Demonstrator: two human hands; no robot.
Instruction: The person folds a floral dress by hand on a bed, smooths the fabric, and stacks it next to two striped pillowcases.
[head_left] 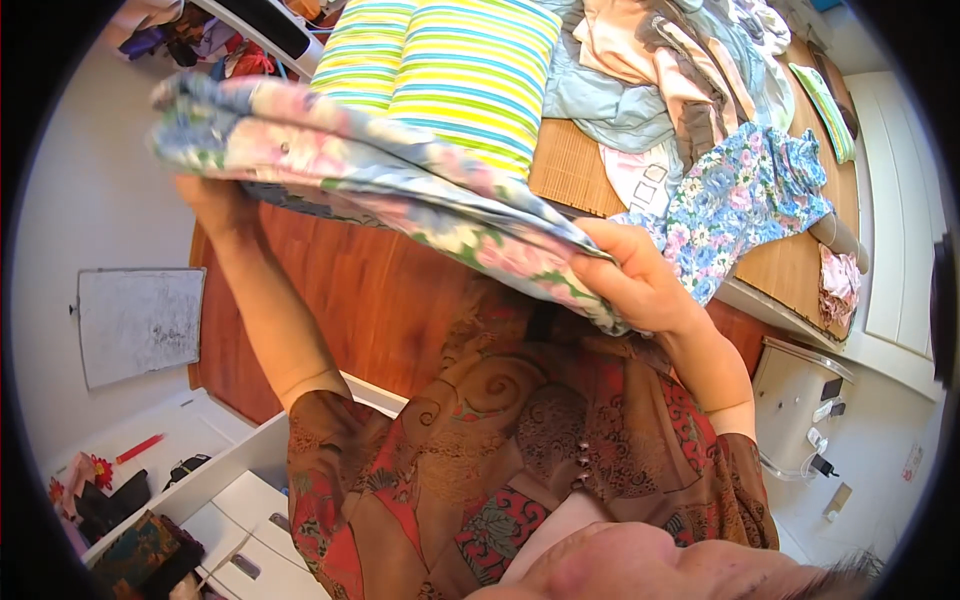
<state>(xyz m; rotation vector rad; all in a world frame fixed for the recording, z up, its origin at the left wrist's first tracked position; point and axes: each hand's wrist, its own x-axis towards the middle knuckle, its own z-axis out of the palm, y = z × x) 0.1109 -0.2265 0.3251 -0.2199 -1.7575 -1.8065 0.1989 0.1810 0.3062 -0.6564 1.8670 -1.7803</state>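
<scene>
A floral cloth [400, 185], pale blue with pink and white flowers and green leaves, is stretched in folds between my two hands above the floor. My left hand [215, 205] holds its far-left end from below; the fingers are mostly hidden behind the fabric, and that end is blurred. Closed on the near-right end is my right hand [640, 275], its thumb pressed on the folded edge. Whether the cloth is a garment or a bed cover, I cannot tell. Just beyond my right hand, a blue floral garment [740, 200] lies spread on the bed.
The bed with its woven mat [575, 170] bears striped pillows [470, 80], a grey-blue quilt [600, 100] and peach-brown clothing [640, 50]. A small pink cloth [838, 285] lies at its edge. A white cabinet [250, 500] stands near left, a whiteboard [140, 325] by the wall.
</scene>
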